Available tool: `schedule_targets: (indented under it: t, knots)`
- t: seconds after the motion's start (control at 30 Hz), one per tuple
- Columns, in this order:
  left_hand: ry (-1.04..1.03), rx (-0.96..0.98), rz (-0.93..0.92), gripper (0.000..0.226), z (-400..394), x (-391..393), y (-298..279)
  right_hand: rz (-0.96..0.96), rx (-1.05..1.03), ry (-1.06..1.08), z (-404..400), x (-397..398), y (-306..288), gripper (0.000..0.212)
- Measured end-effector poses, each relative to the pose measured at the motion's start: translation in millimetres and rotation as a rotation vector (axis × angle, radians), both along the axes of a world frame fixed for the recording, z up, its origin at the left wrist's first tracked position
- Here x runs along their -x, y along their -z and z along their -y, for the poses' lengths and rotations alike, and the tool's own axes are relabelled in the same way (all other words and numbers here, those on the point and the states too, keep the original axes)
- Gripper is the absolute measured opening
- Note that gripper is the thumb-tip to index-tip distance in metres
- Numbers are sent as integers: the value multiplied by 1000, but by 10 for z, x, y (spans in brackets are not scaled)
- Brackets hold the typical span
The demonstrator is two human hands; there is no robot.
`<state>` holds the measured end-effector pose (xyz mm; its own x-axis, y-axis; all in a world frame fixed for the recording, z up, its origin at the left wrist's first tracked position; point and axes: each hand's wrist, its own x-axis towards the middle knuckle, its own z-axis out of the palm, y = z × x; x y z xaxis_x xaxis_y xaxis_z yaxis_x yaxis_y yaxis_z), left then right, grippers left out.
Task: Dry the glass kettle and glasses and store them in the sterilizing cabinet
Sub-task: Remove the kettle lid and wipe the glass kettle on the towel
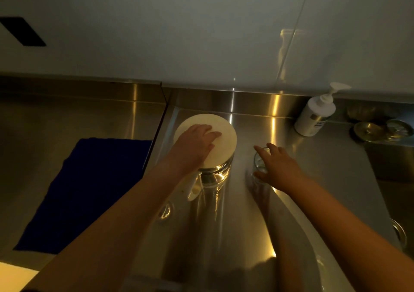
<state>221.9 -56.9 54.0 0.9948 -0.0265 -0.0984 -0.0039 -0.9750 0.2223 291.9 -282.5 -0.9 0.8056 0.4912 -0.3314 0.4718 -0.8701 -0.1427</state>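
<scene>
Under the left hand [197, 145] sits the kettle's lid [224, 135], fingers flat; right hand [276, 168] grips a glass [259, 164].

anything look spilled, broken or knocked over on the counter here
Nothing stands out. The glass kettle stands upright with its pale lid on, the left hand resting on it. The right hand covers an upright glass.
</scene>
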Motion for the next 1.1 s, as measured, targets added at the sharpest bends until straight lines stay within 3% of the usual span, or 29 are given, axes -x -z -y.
schedule_targets:
  t: [0.3, 0.53, 0.77, 1.1]
  knots:
    - [-26, 102, -40, 42, -19, -18, -97, 0, 121, 16, -45, -29, -49, 78]
    - [-10, 61, -13, 44, 23, 3, -59, 13, 295, -148, -134, 8, -77, 95]
    - [28, 31, -1, 45, -26, 25, -12, 96, 369, -237, -118, 76, -28, 72]
    - [75, -19, 45, 43, -56, 7, -23, 90, 375, -209, -58, 158, -40, 74]
